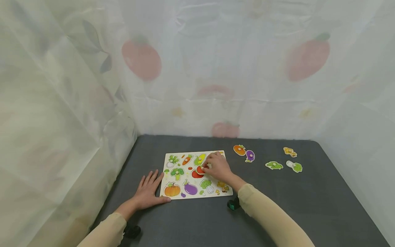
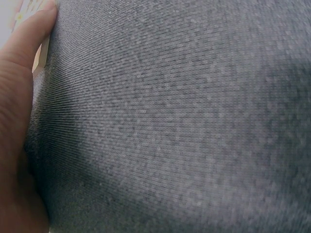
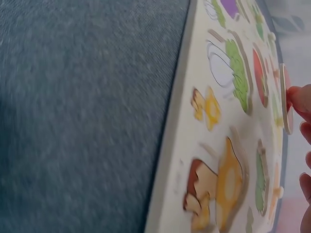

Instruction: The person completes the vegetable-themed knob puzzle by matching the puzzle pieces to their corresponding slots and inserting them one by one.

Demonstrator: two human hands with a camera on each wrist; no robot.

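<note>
Beneath the right hand [image 1: 218,167], the tomato piece [image 1: 201,170] and vegetable puzzle board [image 1: 196,181] are partly hidden; in the right wrist view, that hand is cut off.

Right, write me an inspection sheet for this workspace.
Surface: dark table.
Job's things: puzzle board; tomato piece; loose, right of the board, pumpkin piece, eggplant piece, green piece, cabbage piece, mushroom piece.
Clutter: nothing seen.
Left hand: fingers spread at the board's left edge, thumb at its near corner.
Right hand: pinches the tomato piece over the board.
Wrists: a black device by each.
Cables: nothing seen.
Surroundings: pale sheeting behind and at both sides, with red fruit shapes.
</note>
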